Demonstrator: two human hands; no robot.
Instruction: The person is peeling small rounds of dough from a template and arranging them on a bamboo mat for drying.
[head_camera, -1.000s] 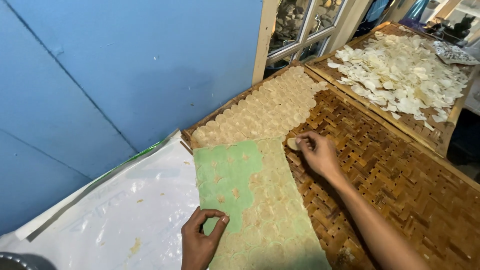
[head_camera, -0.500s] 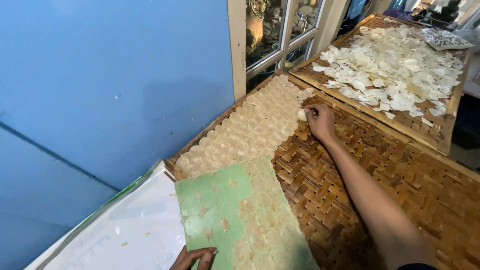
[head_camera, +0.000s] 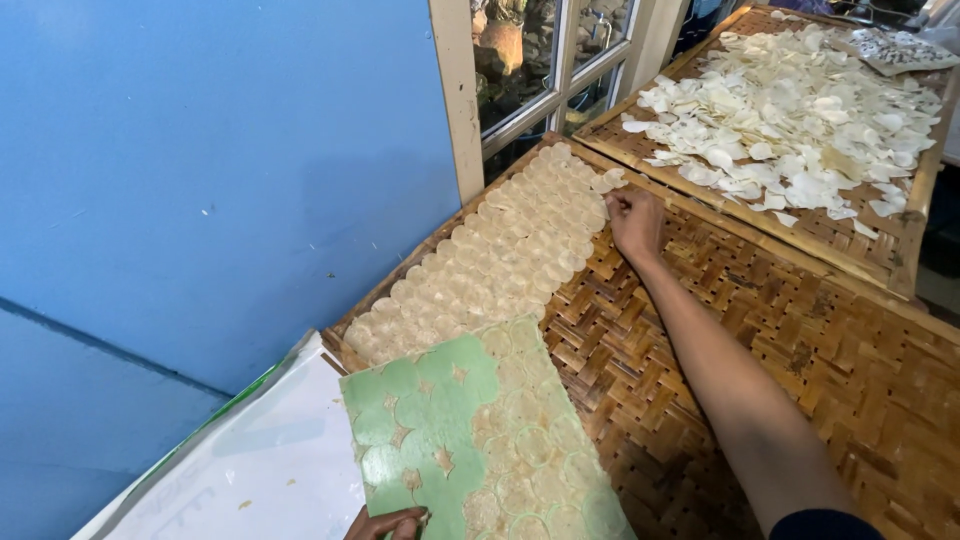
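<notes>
From the head camera I take the near woven bamboo tray (head_camera: 760, 330) as my landmark. My right hand (head_camera: 634, 222) is stretched out to the tray's far end, fingers curled narrow around the last pale round cracker (head_camera: 607, 182) of the laid-out rows (head_camera: 500, 260); I judge it a pinch on that disc, though the fingertips are partly hidden. Those rows form a band along the tray's left edge, overlapping like scales, with the long axis running from the tray's near-left corner away to its far end beside the window frame (head_camera: 455, 95).

My left hand (head_camera: 388, 523) shows only at the bottom edge, below the tray's near-left corner, fingers bent on the near end of the green sheet (head_camera: 425, 420). I cannot tell how firmly it grips, as most of the hand is out of frame. The sheet carries more raw discs (head_camera: 520, 450), mostly on its right half, and its long axis lines up roughly with the cracker band.

So the right hand is at the far end of the band and the left is at the sheet; the supply lies between them. Beyond the tray's far edge sits a 2nd tray (head_camera: 890, 265) heaped with loose white chips (head_camera: 800, 120). Left of the tray, white plastic (head_camera: 260, 470) lies against the blue wall (head_camera: 200, 170).
</notes>
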